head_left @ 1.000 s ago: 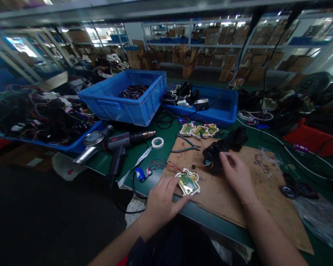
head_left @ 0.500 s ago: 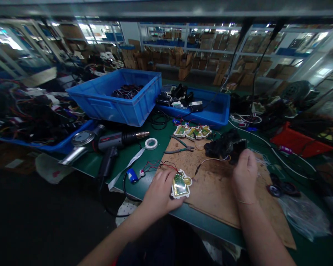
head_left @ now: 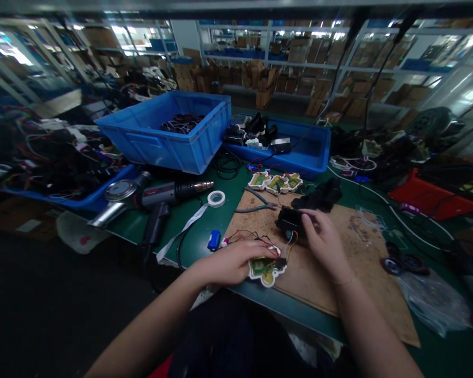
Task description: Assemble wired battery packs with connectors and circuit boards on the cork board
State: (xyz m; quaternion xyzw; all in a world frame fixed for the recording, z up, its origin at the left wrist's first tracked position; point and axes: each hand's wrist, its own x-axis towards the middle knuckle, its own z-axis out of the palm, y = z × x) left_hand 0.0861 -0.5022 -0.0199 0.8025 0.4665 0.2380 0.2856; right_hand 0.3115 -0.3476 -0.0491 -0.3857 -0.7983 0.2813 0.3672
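Observation:
My left hand (head_left: 229, 261) lies over a white-edged circuit board (head_left: 267, 268) at the near edge of a brown board (head_left: 339, 273), fingers curled on it. Red and black wires (head_left: 247, 235) run from it to a small blue battery (head_left: 214, 240). My right hand (head_left: 321, 240) grips a small black part (head_left: 288, 223), which is wired to the circuit board. A pile of black parts (head_left: 319, 196) lies just behind.
Pliers (head_left: 258, 203), several more circuit boards (head_left: 275, 182), a tape roll (head_left: 216, 198) and a heat gun (head_left: 163, 197) lie on the green bench. Blue bins (head_left: 169, 142) stand behind. A red tray (head_left: 429, 197) and plastic bag (head_left: 433, 302) lie right.
My right hand came back from the black pile toward me with a black part and set it near the circuit board. My left hand shifted the circuit board slightly right.

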